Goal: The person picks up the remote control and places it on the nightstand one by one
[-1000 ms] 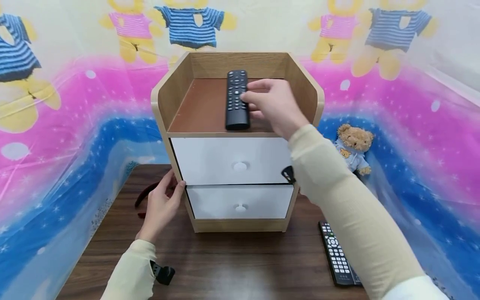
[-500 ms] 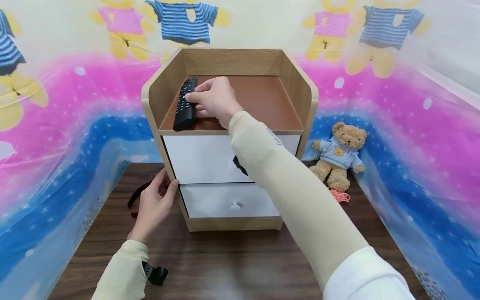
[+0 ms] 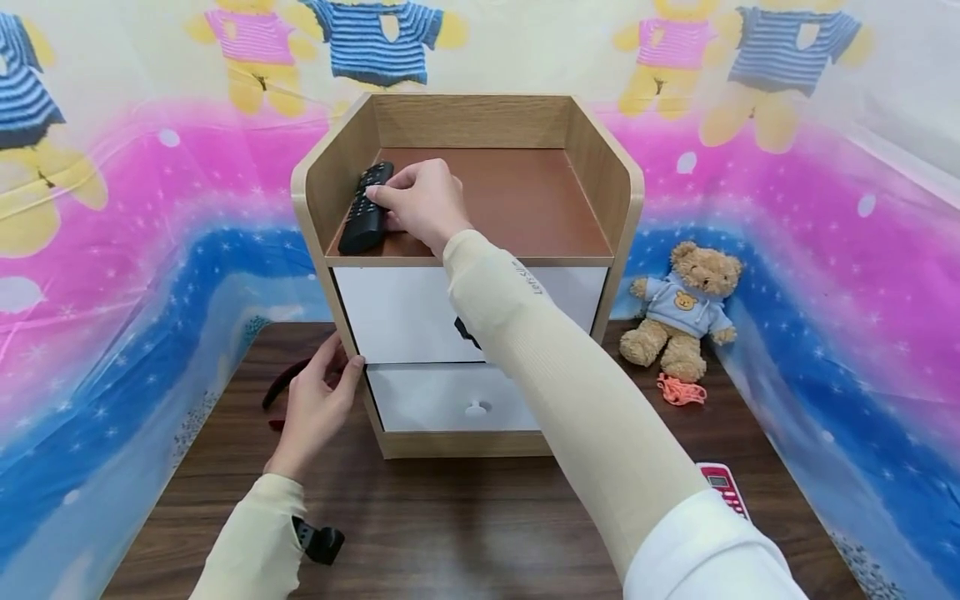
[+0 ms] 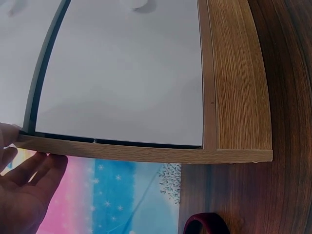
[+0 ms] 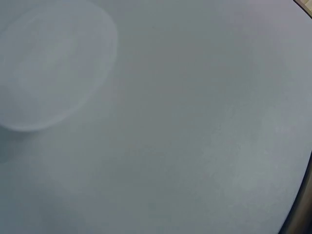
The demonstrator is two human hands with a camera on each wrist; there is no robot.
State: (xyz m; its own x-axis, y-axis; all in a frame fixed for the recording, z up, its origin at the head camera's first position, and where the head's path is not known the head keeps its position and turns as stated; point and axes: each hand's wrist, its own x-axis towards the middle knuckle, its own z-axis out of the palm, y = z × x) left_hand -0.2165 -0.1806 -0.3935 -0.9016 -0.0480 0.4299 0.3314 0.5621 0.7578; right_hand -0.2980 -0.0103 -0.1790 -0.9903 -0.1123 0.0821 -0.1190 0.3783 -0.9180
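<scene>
Just left of the right hand (image 3: 423,200), a black remote (image 3: 363,223) is slanting at the brown top shelf (image 3: 510,196) of the cabinet (image 3: 472,122), close to its left inner wall. That hand is pinching the remote along the edge facing it, thumb on the upper face; whether the underside is touching the shelf, I cannot tell. The step in hand seems to be setting the remote down, so the next move is probably calling for a level lowering, then a gentle loosening of the fingers. Below and to the left, the left hand (image 3: 318,408) is holding the cabinet's left edge, half curled, thumb at the front and fingers against the outer side, apparently steadying it.
</scene>
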